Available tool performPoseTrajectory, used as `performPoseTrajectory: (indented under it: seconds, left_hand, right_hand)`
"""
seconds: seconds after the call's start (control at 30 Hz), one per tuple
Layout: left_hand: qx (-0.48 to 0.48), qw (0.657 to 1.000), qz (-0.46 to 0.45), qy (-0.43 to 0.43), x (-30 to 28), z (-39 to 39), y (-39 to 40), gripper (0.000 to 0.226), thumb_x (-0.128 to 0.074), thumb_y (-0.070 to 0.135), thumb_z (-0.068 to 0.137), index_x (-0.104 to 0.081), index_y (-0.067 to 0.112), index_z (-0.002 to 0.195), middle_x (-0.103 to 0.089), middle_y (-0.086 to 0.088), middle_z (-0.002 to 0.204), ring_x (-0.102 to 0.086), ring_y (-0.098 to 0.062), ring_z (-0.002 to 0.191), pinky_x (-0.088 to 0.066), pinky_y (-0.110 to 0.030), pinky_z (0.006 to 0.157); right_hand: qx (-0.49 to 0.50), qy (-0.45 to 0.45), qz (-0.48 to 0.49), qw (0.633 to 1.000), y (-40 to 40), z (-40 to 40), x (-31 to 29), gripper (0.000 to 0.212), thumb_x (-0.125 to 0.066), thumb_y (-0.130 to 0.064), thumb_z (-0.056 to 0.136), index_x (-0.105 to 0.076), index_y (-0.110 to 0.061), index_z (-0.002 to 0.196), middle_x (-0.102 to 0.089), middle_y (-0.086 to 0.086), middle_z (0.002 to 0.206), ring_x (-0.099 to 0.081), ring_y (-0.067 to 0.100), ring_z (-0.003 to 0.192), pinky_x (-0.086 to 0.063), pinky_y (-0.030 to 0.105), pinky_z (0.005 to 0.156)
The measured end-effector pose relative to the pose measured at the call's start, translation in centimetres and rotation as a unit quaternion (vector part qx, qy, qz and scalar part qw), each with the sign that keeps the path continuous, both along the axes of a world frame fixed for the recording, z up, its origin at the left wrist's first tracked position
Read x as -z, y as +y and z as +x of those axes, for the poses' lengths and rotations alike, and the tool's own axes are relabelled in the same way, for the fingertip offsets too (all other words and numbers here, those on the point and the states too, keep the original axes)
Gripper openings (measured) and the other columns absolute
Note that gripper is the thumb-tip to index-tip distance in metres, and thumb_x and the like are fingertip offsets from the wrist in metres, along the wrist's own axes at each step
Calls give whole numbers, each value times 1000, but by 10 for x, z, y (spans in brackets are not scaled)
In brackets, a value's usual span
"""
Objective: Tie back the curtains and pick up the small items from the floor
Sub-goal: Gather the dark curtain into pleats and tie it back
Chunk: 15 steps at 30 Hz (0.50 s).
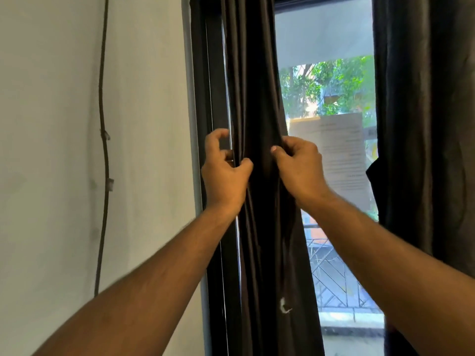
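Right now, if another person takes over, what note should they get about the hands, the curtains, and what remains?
Left hand: fingers curled at the left edge of the gathered left curtain, gripping it.
Right hand: pinches the same curtain's folds from the right side.
The left curtain is bunched between both hands, beside the dark window frame. The right curtain hangs loose, untouched.
Done: left curtain gathered. No tie is visible around it.
Left: tie this curtain, then the right one, then pick up the small items; the floor is out of view.

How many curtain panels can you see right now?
2: the left curtain, bunched between left hand and right hand; the right curtain at the frame's edge.
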<state>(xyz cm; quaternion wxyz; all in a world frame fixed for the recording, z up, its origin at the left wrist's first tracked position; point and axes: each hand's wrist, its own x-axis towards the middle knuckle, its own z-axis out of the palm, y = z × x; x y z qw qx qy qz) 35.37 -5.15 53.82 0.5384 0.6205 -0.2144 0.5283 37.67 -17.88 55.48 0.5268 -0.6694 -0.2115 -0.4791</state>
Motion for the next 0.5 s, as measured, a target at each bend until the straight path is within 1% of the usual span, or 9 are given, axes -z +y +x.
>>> performPoseTrajectory:
  seconds: [0.07, 0.13, 0.17, 0.23, 0.3, 0.37, 0.43, 0.47, 0.5]
  left_hand:
    - [-10, 1000, 2, 1, 5, -4, 11, 54, -69, 2, 83, -42, 22, 126, -60, 0, 81, -54, -1, 47, -44, -10, 48]
    - [2, 1000, 0, 23, 10, -8, 18, 55, -68, 3, 84, -40, 25, 126, -64, -7, 86, -54, -4, 47, -46, -13, 49]
    - [19, 999, -6, 32, 13, -10, 20, 55, -68, 4, 85, -39, 27, 126, -66, -10, 88, -56, -9, 49, -49, -17, 50]
    - [75, 996, -34, 31, 17, -16, 20, 53, -67, 4, 85, -40, 29, 123, -68, -14, 84, -59, -21, 53, -52, -28, 52]
    - [125, 990, -57, 15, 20, -20, 22, 51, -67, 2, 85, -41, 27, 122, -70, -14, 86, -68, -23, 63, -57, -34, 60]
    - [148, 987, -60, 16, 24, -24, 26, 49, -69, 4, 85, -44, 24, 121, -71, -15, 94, -73, -24, 77, -61, -39, 72]
    - [142, 987, -63, 32, 34, -28, 27, 37, -72, 9, 84, -53, 21, 114, -73, -14, 91, -72, -31, 80, -60, -47, 77]
    - [136, 988, -67, 41, 41, -31, 26, 29, -73, 10, 85, -58, 20, 108, -73, -12, 87, -72, -31, 81, -60, -47, 79]
    - [138, 987, -72, 49, 47, -33, 26, 23, -72, 9, 86, -62, 18, 104, -74, -8, 85, -73, -27, 81, -60, -43, 80]
  right_hand:
    - [-32, 47, 19, 998, -7, 3, 4, 11, -66, -16, 84, -72, -12, 93, -73, 2, 81, -70, 17, 78, -59, 40, 77]
    - [-98, 97, 49, 989, -5, -2, 10, 17, -71, -9, 80, -72, -14, 96, -74, 4, 86, -72, 20, 81, -60, 42, 80]
    - [-120, 103, 51, 986, 1, -7, 12, 23, -73, -6, 78, -71, -14, 99, -74, 4, 89, -72, 20, 83, -59, 43, 81]
    - [-108, 93, 14, 990, 15, -13, 22, 39, -73, 0, 72, -66, -15, 108, -73, 2, 98, -71, 17, 90, -58, 41, 85]
    - [-123, 85, -1, 989, 27, -22, 35, 57, -73, 3, 72, -57, -18, 122, -69, -1, 109, -68, 12, 99, -56, 38, 90]
    - [-172, 89, 22, 981, 33, -30, 48, 69, -71, 4, 75, -48, -23, 134, -66, 1, 120, -66, 15, 106, -56, 38, 92]
    - [-222, 92, 53, 969, 38, -42, 58, 63, -65, 7, 80, -49, -25, 131, -68, 5, 117, -68, 19, 103, -57, 39, 89]
    - [-244, 94, 70, 963, 40, -48, 61, 53, -62, 8, 82, -55, -23, 125, -70, 7, 111, -70, 20, 99, -57, 40, 89]
    - [-268, 97, 95, 954, 43, -54, 64, 41, -62, 5, 84, -60, -20, 117, -72, 9, 105, -71, 22, 97, -57, 41, 89]
